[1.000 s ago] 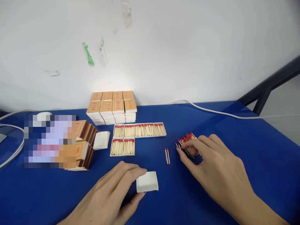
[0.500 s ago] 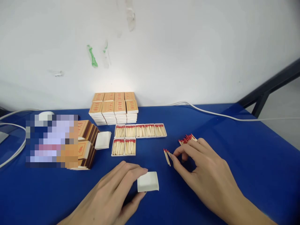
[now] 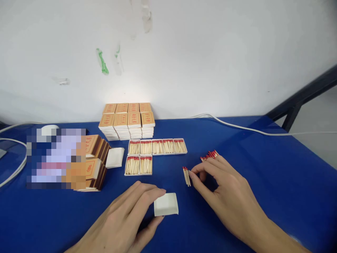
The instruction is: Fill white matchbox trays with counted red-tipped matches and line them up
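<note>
My left hand (image 3: 131, 211) grips a small white matchbox tray (image 3: 166, 204) between its fingers and thumb; no matches show in it. My right hand (image 3: 226, 189) is closed in a pinch, its index finger and thumb at a few red-tipped matches (image 3: 186, 176) side by side on the blue table. A loose pile of matches (image 3: 209, 155) lies just beyond that hand, partly hidden by its knuckles. Two rows of matchbox trays filled with matches (image 3: 157, 147) sit behind, five in the far row and two in the near one.
Orange matchboxes (image 3: 126, 120) stand stacked against the wall. More boxes (image 3: 93, 168) pile up at the left beside white trays (image 3: 114, 157) and a blurred-out patch. A white cable (image 3: 237, 127) runs along the back of the blue table (image 3: 276, 168).
The matches at my right fingertips, fanned apart before, now lie closer together and slightly farther left. My left hand and the tray have stayed in place.
</note>
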